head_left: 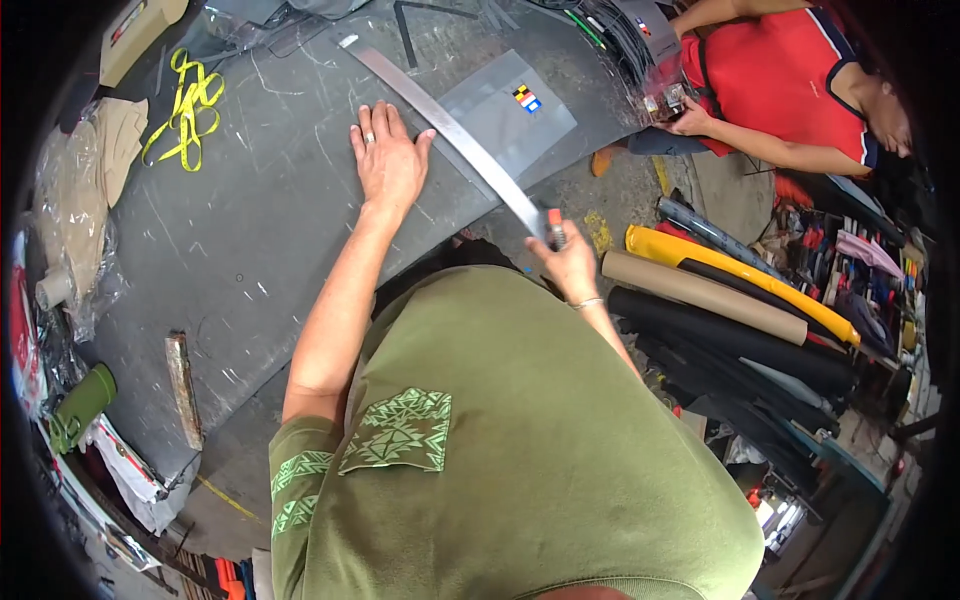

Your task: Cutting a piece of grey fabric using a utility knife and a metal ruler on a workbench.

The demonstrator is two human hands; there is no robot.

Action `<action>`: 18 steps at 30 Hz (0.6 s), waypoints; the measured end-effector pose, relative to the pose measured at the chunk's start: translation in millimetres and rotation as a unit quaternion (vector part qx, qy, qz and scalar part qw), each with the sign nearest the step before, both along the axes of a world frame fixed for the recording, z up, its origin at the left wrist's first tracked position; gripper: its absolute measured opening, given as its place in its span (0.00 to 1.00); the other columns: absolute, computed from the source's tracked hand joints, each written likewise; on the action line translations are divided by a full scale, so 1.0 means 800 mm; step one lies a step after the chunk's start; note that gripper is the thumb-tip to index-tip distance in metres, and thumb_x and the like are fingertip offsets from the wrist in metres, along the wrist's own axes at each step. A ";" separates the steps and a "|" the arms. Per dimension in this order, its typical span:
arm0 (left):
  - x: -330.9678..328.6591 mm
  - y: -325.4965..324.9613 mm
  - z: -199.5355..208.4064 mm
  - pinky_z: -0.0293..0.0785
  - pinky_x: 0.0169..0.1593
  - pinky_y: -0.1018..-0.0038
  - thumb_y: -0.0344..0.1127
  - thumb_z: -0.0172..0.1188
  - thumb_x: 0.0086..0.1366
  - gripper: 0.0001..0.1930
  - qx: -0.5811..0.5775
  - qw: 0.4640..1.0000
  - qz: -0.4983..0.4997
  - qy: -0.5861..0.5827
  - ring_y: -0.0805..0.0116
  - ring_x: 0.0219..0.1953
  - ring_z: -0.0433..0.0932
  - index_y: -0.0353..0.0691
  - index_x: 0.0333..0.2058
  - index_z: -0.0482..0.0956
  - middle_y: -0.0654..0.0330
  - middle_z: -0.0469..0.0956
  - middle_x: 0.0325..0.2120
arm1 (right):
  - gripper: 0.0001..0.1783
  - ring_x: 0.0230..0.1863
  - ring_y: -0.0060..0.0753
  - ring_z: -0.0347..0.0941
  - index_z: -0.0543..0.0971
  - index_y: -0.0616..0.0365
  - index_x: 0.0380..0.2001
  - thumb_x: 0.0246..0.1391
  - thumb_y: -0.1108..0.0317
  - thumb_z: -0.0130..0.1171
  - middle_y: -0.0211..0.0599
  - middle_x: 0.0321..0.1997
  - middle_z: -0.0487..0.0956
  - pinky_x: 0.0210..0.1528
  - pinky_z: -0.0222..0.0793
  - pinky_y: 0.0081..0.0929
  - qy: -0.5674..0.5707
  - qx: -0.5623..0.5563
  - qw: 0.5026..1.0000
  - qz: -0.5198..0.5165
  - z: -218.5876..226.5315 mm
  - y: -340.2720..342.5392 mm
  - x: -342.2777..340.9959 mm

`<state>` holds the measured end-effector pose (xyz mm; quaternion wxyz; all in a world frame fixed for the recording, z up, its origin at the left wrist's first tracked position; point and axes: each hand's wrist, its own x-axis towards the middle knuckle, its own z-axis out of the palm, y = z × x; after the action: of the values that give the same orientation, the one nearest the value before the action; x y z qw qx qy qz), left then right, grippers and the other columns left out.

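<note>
My left hand (390, 165) lies flat on the dark work table (250, 230), fingers stretched and holding nothing. Its thumb reaches the edge of a long metal ruler (455, 135), which runs diagonally across the table. Under and beside the ruler is a grey translucent sheet (550, 125) bearing a small patch of coloured squares (526, 98). My right hand (572, 268), at the ruler's near end by the table edge, is closed around a small tool with an orange-red end (555, 218). Motion blur and the fingers hide the tool's exact kind.
A yellow tape measure (187, 110) lies bunched at the far left. Near the table's left end is a worn stick-like piece (183, 390). Several material rolls, one brown (705, 295) and one yellow (740, 280), lie at right. A person in red (770, 80) handles something across from me.
</note>
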<state>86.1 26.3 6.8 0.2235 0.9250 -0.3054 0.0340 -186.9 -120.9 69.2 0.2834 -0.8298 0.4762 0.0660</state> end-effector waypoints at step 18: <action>-0.053 0.064 0.035 0.74 0.47 0.79 0.28 0.54 0.74 0.13 -0.499 0.770 0.142 0.370 0.77 0.37 0.77 0.32 0.54 0.70 0.62 0.82 0.36 | 0.32 0.43 0.60 0.82 0.76 0.53 0.43 0.48 0.40 0.72 0.53 0.38 0.84 0.44 0.75 0.52 -0.094 -0.180 0.963 0.176 0.014 -0.250 0.114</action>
<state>43.3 77.2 34.9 0.7424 0.6568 -0.0043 -0.1323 -95.9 -321.2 80.5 0.1572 -0.9403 0.2977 -0.0504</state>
